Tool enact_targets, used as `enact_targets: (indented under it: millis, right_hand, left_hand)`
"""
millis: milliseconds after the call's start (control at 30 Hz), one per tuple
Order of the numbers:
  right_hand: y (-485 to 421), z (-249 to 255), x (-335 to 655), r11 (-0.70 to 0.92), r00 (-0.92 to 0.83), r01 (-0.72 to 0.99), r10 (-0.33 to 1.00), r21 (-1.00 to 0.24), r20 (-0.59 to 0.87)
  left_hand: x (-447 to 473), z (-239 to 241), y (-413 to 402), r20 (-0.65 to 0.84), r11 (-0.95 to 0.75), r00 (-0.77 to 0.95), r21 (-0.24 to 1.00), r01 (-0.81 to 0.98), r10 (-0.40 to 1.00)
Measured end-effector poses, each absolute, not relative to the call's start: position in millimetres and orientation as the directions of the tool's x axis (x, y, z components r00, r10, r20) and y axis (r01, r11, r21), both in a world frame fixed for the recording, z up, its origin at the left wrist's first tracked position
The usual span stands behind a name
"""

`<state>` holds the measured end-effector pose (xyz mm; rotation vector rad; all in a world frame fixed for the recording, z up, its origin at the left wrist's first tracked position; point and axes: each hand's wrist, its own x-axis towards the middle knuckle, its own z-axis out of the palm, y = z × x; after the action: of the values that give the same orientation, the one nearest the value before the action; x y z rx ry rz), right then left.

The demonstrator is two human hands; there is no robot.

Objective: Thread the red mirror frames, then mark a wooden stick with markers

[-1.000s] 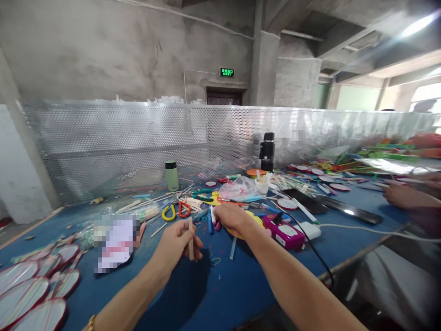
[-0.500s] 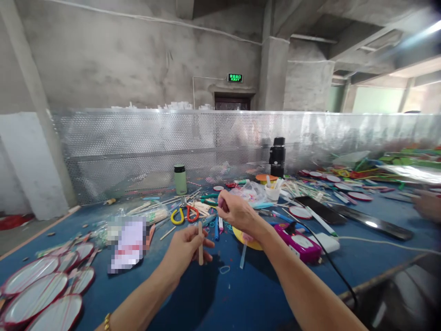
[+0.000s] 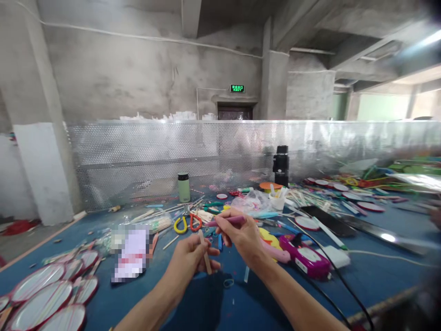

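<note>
My left hand (image 3: 193,255) holds a flat wooden craft stick (image 3: 205,253), tilted, between thumb and fingers above the blue table. Beside it, my right hand (image 3: 241,234) pinches a slim purple stick (image 3: 227,221), which lies nearly level and points toward the left. The two sticks are close but apart. Just beyond the hands are scissors with yellow handles (image 3: 180,225) and red handles (image 3: 196,222). Partly behind my right wrist lies a yellow thing (image 3: 268,237) with a pink part, next to a magenta corded device (image 3: 305,259).
Round red-rimmed white discs (image 3: 41,305) are stacked at the left, near a blurred packet (image 3: 132,253). A green bottle (image 3: 183,187) and a black flask (image 3: 281,165) stand before the perforated metal screen (image 3: 155,147). A dark phone (image 3: 327,219) lies at the right.
My right hand has turned and come down nearer my left, and the purple stick now shows clearly in it. The craft stick has tilted. The whole view has shifted slightly upward.
</note>
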<state>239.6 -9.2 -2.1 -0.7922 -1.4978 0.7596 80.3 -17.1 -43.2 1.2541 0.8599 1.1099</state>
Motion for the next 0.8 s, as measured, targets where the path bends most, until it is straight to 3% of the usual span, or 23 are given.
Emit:
enact_targets:
  millis: [800]
  right_hand:
    - [-16.2, -6.0, 234.6, 0.589, -0.060, 0.121, 0.808, -0.799, 0.586]
  left_hand:
    - [87.8, -46.3, -17.9, 0.096, -0.053, 0.253, 0.983, -0.173, 0.963]
